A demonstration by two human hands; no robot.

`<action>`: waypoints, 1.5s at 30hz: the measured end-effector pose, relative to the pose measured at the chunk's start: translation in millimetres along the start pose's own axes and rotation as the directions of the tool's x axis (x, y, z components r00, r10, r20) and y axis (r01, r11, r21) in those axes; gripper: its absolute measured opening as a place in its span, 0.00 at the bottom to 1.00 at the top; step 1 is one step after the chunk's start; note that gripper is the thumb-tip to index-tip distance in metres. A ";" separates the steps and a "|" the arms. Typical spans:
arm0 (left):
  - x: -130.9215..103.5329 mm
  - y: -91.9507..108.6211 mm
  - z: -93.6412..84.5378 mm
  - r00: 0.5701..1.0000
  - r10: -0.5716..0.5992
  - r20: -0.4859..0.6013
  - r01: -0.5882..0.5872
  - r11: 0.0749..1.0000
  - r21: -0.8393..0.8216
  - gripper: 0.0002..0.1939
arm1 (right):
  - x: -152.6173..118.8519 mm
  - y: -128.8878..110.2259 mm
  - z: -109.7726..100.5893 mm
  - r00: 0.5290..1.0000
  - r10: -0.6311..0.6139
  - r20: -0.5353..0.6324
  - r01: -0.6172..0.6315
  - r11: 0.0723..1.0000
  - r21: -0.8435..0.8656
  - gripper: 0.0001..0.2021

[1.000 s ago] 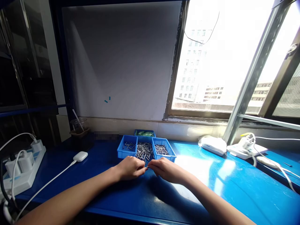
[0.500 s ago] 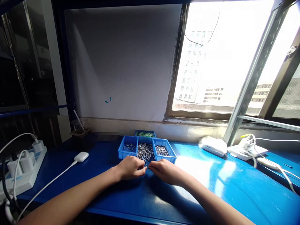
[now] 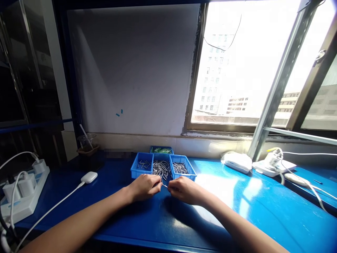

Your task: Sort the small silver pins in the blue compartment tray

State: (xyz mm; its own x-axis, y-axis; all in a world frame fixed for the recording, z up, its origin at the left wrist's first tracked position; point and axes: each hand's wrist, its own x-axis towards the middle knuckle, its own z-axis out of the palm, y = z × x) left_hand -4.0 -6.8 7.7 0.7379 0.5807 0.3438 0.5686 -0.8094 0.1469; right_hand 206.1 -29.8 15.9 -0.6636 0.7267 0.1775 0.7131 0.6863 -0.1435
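My left hand (image 3: 145,186) and my right hand (image 3: 185,190) meet just in front of the blue bins, both closed in a pinch. A thin, shiny metal pin (image 3: 165,186) spans the small gap between the fingertips, one end in each hand. Its ends are hidden by the fingers. Right behind the hands lies a pile of small metal pins (image 3: 161,168), silver and dark. The left blue bin (image 3: 139,173) holds a few such thin pieces; the right blue bin (image 3: 190,167) holds many short ones.
A back bin (image 3: 152,149) contains green packets. At left are a power strip (image 3: 26,203), a white case (image 3: 89,177) on a cable and a plastic cup (image 3: 87,142). To the right sit a white wrapped device (image 3: 237,162) and another power strip (image 3: 259,168).
The view has shifted slightly to the right. My hands have parted a little, and more of the pin, now slanting down to the right, shows between them.
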 end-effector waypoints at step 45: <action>5.8 0.4 2.4 0.997 -0.053 -0.047 0.027 0.898 -0.439 0.05 | 0.8 -0.7 5.7 0.998 0.057 0.001 -0.056 0.979 0.195 0.16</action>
State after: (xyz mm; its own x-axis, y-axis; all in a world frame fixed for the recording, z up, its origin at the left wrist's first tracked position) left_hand 1.4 -3.6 7.5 0.6886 0.6183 0.3789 0.3712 -0.7494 0.5482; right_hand 203.8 -29.5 10.6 -0.6221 0.7648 0.1677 0.6913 0.6371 -0.3409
